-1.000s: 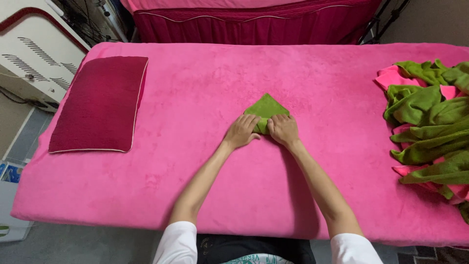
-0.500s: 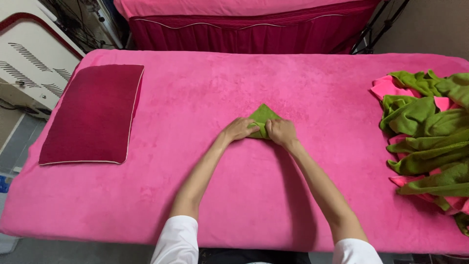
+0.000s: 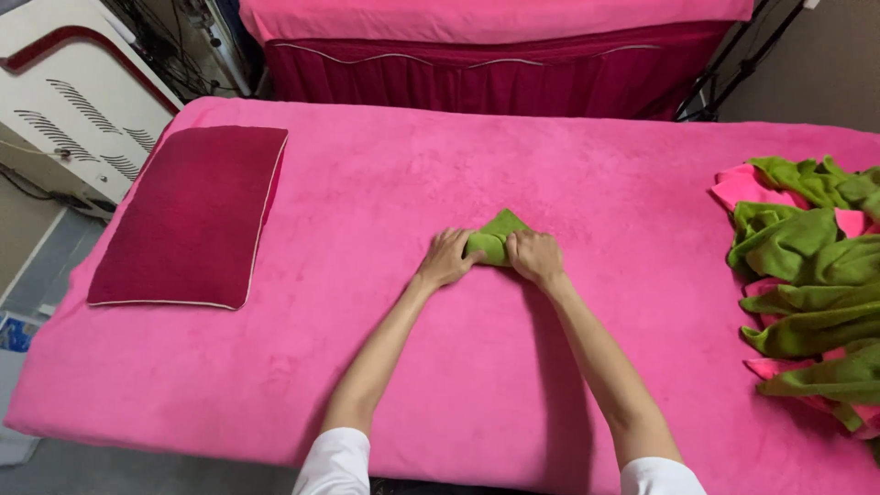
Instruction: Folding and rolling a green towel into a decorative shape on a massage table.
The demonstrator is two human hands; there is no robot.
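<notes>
A small green towel (image 3: 500, 235) lies folded into a pointed shape in the middle of a bed covered in bright pink cloth (image 3: 385, 192). My left hand (image 3: 446, 259) grips its left side with curled fingers. My right hand (image 3: 535, 256) grips its right side the same way. Both hands press the towel's near part together, so only its far tip and a rolled fold show between them.
A dark red pillow (image 3: 192, 213) lies on the bed's left part. A heap of green and pink towels (image 3: 807, 284) sits at the right edge. Another pink bed (image 3: 495, 37) stands behind, and a white machine (image 3: 64, 101) at the far left.
My hands have drawn closer together and rolled the towel's near edge away from me, so less green cloth shows. The view has also shifted slightly.
</notes>
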